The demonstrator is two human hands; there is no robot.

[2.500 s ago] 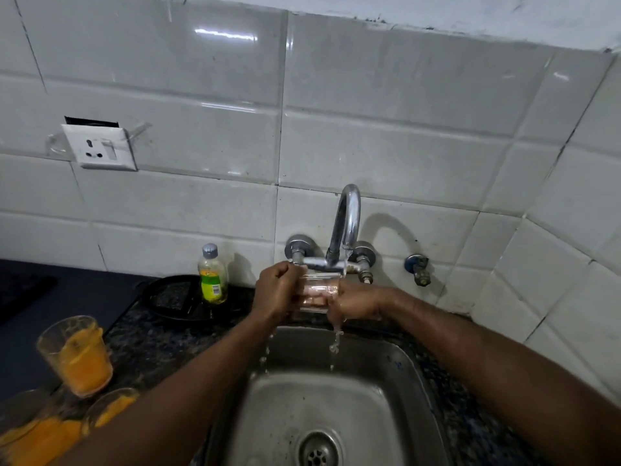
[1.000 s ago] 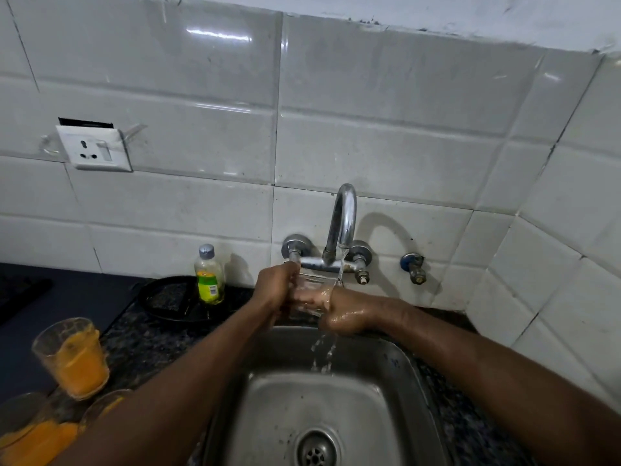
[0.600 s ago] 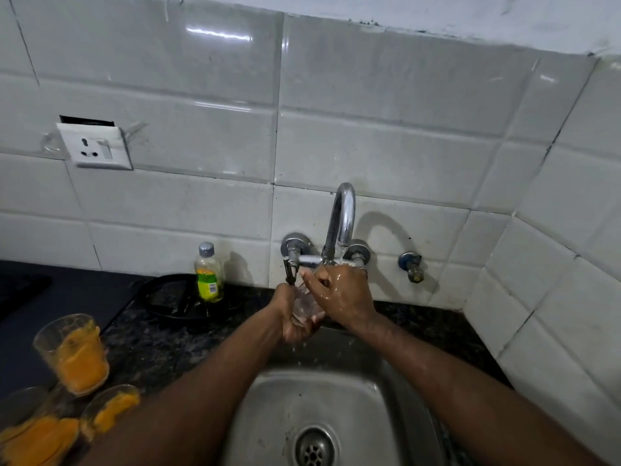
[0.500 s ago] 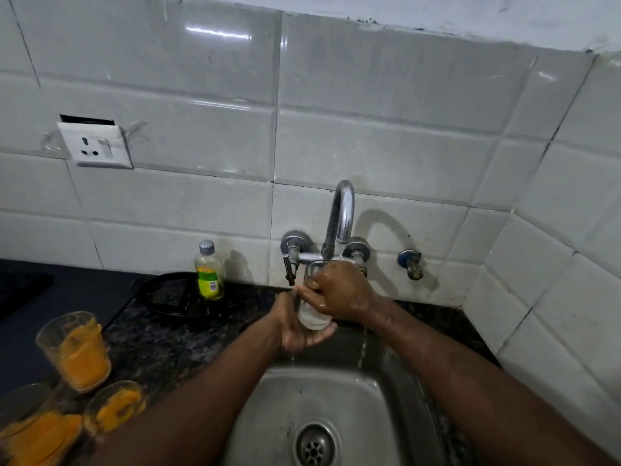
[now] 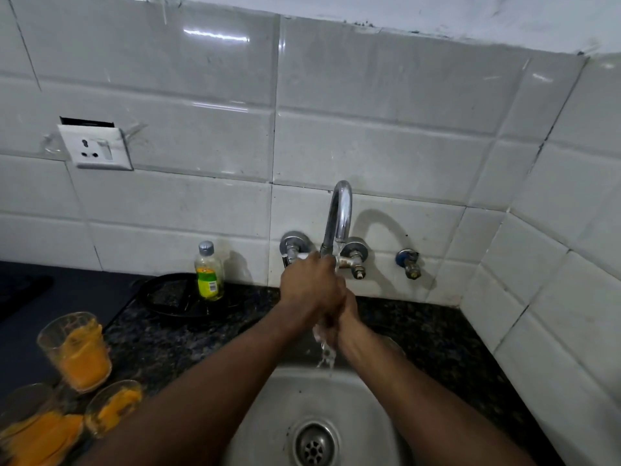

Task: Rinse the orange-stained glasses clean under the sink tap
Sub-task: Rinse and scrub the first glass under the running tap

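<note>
Your left hand (image 5: 311, 287) and right hand (image 5: 341, 319) clasp under the tap (image 5: 340, 210) — water (image 5: 324, 356) falls into the sink (image 5: 363, 415). Each grip curls; round what, I cannot tell.

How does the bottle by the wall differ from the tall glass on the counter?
The bottle is capped; the glass is open-topped. The bottle bears a green-and-yellow label; the glass is smeared orange inside. The bottle stands back by the wall, the glass nearer the camera and further left. Both are clear, upright and left of the sink.
</note>
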